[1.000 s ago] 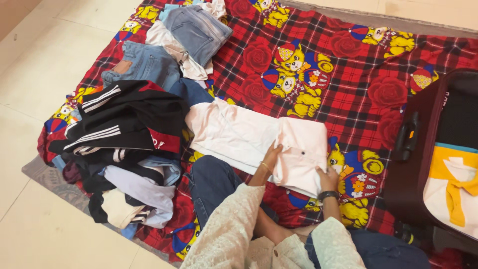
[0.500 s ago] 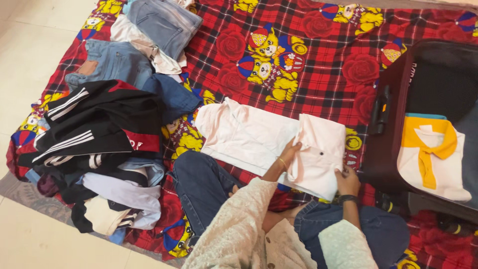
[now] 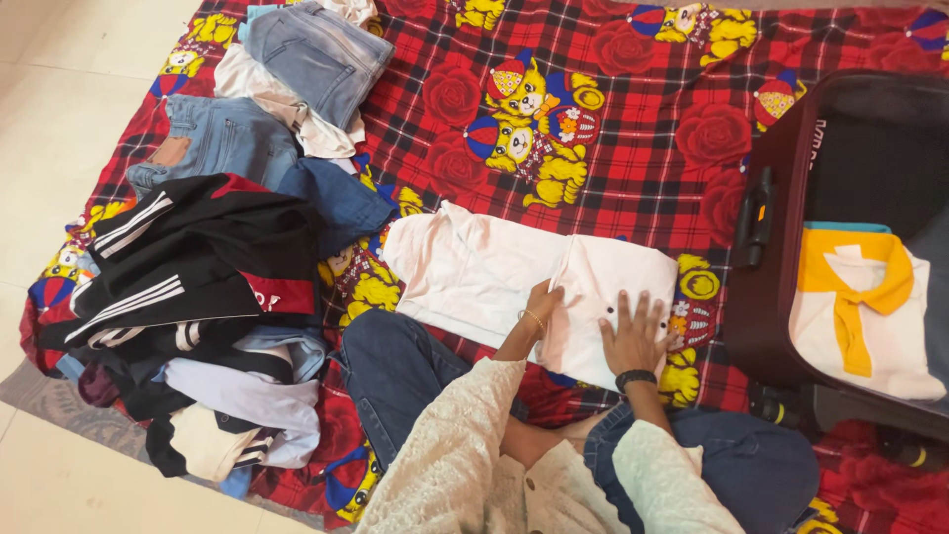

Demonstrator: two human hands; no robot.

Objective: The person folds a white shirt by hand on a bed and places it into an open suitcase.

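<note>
A pale pink garment (image 3: 494,272) lies partly folded on a red checked blanket (image 3: 633,158) in front of me. My right hand (image 3: 633,331) rests flat, fingers spread, on the folded right end of the garment. My left hand (image 3: 542,302) touches the fold line at its middle, fingers bent against the cloth. I sit on the blanket in dark blue jeans and a white lace top.
A heap of clothes (image 3: 208,287) with a black striped jacket and jeans lies at the left. An open maroon suitcase (image 3: 781,287) at the right holds a white and yellow shirt (image 3: 860,307). Tiled floor (image 3: 69,119) surrounds the blanket.
The folded end of the pink garment, held up by both hands before, now lies flat. My right hand moved from its lower edge onto its top, palm down.
</note>
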